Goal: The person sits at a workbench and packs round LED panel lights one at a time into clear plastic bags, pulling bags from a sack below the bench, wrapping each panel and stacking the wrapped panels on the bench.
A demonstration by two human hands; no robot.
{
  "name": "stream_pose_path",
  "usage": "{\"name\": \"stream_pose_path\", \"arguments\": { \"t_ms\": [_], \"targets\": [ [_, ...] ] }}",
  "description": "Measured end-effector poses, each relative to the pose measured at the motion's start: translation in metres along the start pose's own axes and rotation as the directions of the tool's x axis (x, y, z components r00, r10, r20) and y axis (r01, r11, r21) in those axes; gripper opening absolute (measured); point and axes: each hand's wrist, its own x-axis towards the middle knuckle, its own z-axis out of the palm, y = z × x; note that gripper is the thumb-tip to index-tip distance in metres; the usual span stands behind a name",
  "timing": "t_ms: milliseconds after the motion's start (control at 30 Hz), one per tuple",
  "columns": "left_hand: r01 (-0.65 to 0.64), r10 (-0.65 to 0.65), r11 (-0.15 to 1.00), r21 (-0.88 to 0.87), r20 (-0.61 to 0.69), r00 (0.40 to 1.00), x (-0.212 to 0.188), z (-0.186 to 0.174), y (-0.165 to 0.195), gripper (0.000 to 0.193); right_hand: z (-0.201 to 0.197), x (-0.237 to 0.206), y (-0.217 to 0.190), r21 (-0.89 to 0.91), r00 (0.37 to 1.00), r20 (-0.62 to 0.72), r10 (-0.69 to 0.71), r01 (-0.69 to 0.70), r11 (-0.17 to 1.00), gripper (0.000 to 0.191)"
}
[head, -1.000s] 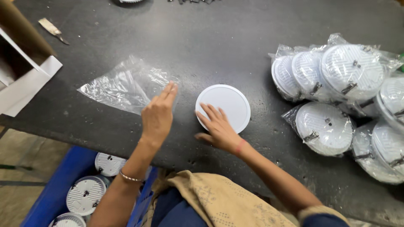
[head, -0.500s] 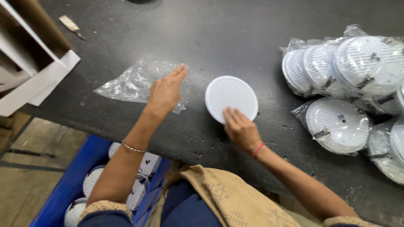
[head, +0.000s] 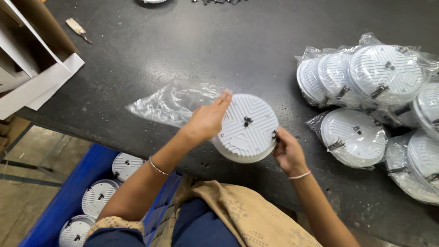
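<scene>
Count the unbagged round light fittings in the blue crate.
3 visible in the blue crate: one at the top, one in the middle, one at the bottom edge. The arm and frame edge may hide more.

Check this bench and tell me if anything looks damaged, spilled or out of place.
Nothing stands out. The left hand and right hand hold a round white lamp housing, ribbed back showing, above the dark table. An empty clear bag lies flat beside it; bagged housings are heaped at the right.

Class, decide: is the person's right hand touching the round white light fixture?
Touching. The head view shows the right hand gripping the white light fixture at its right edge.
</scene>
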Motion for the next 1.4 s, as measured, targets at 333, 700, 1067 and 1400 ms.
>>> {"name": "stream_pose_path", "arguments": {
  "t_ms": [333,700,1067,1400],
  "targets": [
    [-0.043,0.039,0.998,0.053,0.067,0.997,-0.022,0.038,0.049,0.084,-0.006,-0.026,0.037,-0.063,0.999,0.048,0.021,-0.018,0.998,0.031],
    [-0.224,0.224,0.975,-0.007,0.035,0.974,-0.039,0.065,0.062,0.088,-0.029,-0.038,0.035,0.078,0.997,-0.074,-0.023,0.029,0.996,0.029],
    [-0.252,0.260,0.963,-0.091,0.085,0.962,-0.038,0.061,0.078,0.089,-0.029,-0.052,0.015,-0.028,0.979,-0.134,-0.152,0.150,0.988,0.030],
    [-0.419,0.442,0.868,-0.268,0.029,0.897,-0.049,0.060,0.116,0.089,0.005,-0.057,0.014,0.041,0.978,-0.022,-0.208,0.209,0.977,0.024]
  ]
}}
